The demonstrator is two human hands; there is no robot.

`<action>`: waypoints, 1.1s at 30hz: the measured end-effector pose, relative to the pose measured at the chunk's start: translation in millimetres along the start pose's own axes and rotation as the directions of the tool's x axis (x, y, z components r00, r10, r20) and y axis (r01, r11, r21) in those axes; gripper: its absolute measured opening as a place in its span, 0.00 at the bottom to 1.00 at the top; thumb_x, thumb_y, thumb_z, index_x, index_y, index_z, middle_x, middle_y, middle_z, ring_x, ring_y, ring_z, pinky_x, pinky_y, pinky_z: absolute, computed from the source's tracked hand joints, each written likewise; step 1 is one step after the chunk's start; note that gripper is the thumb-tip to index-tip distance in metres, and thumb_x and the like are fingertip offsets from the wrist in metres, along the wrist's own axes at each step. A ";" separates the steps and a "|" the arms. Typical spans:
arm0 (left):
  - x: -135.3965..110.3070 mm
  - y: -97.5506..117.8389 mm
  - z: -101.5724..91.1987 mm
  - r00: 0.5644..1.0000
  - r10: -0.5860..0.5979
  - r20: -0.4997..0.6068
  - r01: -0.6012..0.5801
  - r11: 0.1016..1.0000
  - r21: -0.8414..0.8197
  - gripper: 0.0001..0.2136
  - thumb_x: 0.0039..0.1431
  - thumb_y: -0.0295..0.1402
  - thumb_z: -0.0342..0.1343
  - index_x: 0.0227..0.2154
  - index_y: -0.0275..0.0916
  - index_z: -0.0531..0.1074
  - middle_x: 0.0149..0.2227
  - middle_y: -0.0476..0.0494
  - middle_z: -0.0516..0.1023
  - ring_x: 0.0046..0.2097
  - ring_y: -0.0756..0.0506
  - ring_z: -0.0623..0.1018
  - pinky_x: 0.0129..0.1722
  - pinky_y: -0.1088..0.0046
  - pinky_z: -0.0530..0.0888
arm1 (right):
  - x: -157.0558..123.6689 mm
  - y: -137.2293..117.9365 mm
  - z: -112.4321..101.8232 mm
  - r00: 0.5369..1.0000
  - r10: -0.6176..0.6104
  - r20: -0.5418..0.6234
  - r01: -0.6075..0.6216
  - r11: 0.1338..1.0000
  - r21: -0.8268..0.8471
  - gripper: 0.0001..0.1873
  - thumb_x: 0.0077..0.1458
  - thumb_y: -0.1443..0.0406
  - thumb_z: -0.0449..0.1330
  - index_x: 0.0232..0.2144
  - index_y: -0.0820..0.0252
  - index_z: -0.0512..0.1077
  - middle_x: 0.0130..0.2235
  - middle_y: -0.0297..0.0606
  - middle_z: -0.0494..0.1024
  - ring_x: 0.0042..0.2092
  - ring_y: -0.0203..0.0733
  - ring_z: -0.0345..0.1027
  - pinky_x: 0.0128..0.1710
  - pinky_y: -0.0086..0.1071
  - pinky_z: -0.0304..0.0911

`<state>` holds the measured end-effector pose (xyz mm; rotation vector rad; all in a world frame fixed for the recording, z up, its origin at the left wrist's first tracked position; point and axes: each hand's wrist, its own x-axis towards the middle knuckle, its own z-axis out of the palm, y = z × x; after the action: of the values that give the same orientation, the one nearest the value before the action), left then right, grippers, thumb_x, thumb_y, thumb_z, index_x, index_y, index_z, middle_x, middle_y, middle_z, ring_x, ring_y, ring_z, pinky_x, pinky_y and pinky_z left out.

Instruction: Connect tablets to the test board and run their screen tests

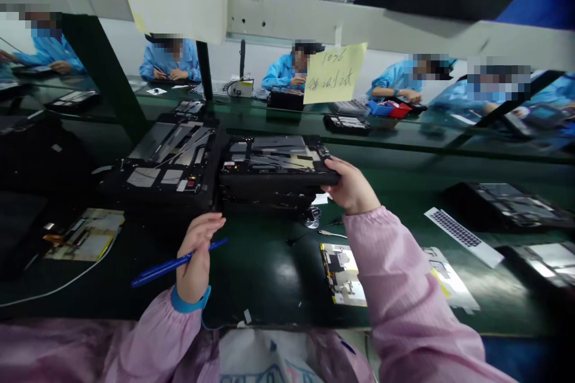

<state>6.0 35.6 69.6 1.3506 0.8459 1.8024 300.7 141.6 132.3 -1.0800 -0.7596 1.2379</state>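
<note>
My right hand [353,187] grips the right end of a black tray [278,178] that carries flat electronic parts and thin cables. Its thumb lies near the top edge, with the fingers at the side and below. The tray sits on top of a stack of similar black trays [269,198]. My left hand [196,254] is held upright in front of the stacks, a slim blue tool [162,269] clasped across it under the thumb; the tool's exact kind is unclear. Left of the gripped tray stands another black stack [171,161] with similar parts on top.
Flat metal-backed panels lie at the left [96,236] and by my right forearm [344,272]. A white label strip with a dark grid [465,236] and more black trays [512,206] are at the right. A shelf beam crosses overhead; co-workers in blue sit opposite.
</note>
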 end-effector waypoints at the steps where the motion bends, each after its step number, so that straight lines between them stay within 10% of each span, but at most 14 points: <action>1: -4.4 0.4 -3.2 1.000 -0.005 -0.022 0.005 1.000 0.015 0.10 0.59 0.34 0.53 0.36 0.37 0.78 0.44 0.37 0.75 0.46 0.40 0.77 0.49 0.59 0.76 | -6.0 -2.2 -6.5 1.000 -0.024 -0.010 0.024 1.000 0.016 0.15 0.39 0.64 0.64 0.33 0.59 0.70 0.24 0.29 0.69 0.20 0.30 0.58 0.10 0.21 0.48; 6: -19.1 -4.7 -23.9 0.953 -0.302 -0.034 0.304 0.951 0.065 0.09 0.53 0.35 0.58 0.33 0.35 0.78 0.34 0.40 0.77 0.31 0.44 0.78 0.32 0.66 0.77 | -74.8 3.7 -65.3 0.991 -0.099 -0.089 0.095 0.994 -0.052 0.21 0.42 0.62 0.61 0.43 0.55 0.72 0.33 0.32 0.74 0.19 0.29 0.57 0.11 0.23 0.46; 10: -23.8 -18.4 -30.4 0.744 -0.662 0.094 0.644 0.747 0.169 0.18 0.58 0.40 0.55 0.47 0.34 0.74 0.32 0.38 0.80 0.15 0.54 0.64 0.13 0.75 0.61 | -145.7 42.6 -95.0 0.977 0.008 -0.211 -0.018 0.999 -0.046 0.27 0.44 0.61 0.62 0.50 0.52 0.69 0.40 0.36 0.78 0.22 0.33 0.64 0.18 0.27 0.59; 13: -24.5 -25.9 -28.1 0.623 -0.769 0.144 0.687 0.626 0.367 0.24 0.59 0.45 0.54 0.52 0.33 0.72 0.15 0.50 0.70 0.12 0.52 0.62 0.14 0.75 0.61 | -185.2 82.1 -92.3 0.963 0.169 -0.211 -0.180 0.983 -0.032 0.31 0.44 0.60 0.65 0.52 0.49 0.65 0.35 0.35 0.77 0.24 0.36 0.67 0.20 0.28 0.61; 20: -17.2 -15.9 -30.8 0.733 -0.651 0.199 0.265 0.542 0.798 0.23 0.57 0.47 0.53 0.50 0.38 0.74 0.42 0.38 0.82 0.46 0.36 0.80 0.42 0.66 0.76 | -213.4 122.3 -79.8 0.916 0.393 -0.082 -0.395 0.850 -0.349 0.33 0.50 0.48 0.61 0.54 0.50 0.58 0.26 0.28 0.70 0.18 0.37 0.62 0.17 0.32 0.61; 23: -18.9 -12.1 -33.1 0.699 -0.684 0.208 0.204 0.469 0.859 0.22 0.60 0.45 0.49 0.52 0.39 0.73 0.42 0.40 0.82 0.45 0.36 0.81 0.42 0.65 0.76 | -202.9 122.1 -79.5 0.976 0.215 -0.037 -0.168 0.627 -0.761 0.27 0.53 0.48 0.57 0.51 0.55 0.64 0.26 0.34 0.71 0.25 0.45 0.68 0.27 0.39 0.67; 27: -27.1 -17.4 -30.9 0.772 -0.598 0.214 0.151 0.500 0.853 0.20 0.61 0.44 0.47 0.48 0.39 0.74 0.44 0.38 0.81 0.47 0.36 0.79 0.46 0.63 0.74 | -185.0 134.0 -65.5 0.976 -0.196 0.097 0.141 0.230 -0.963 0.39 0.49 0.42 0.58 0.54 0.62 0.65 0.42 0.54 0.73 0.46 0.63 0.67 0.46 0.57 0.63; 33: -35.9 -28.4 -25.8 0.812 -0.568 0.134 0.171 0.452 0.876 0.20 0.61 0.44 0.45 0.47 0.35 0.72 0.42 0.34 0.77 0.46 0.35 0.76 0.48 0.57 0.72 | -168.9 160.2 -54.3 0.931 -0.222 0.290 0.342 0.251 -0.906 0.35 0.56 0.47 0.56 0.60 0.59 0.61 0.63 0.56 0.53 0.64 0.63 0.48 0.58 0.60 0.54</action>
<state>-7.6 18.1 22.0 1.8173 1.7311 0.6229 259.0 -38.3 -19.6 -1.7203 -1.8412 0.3864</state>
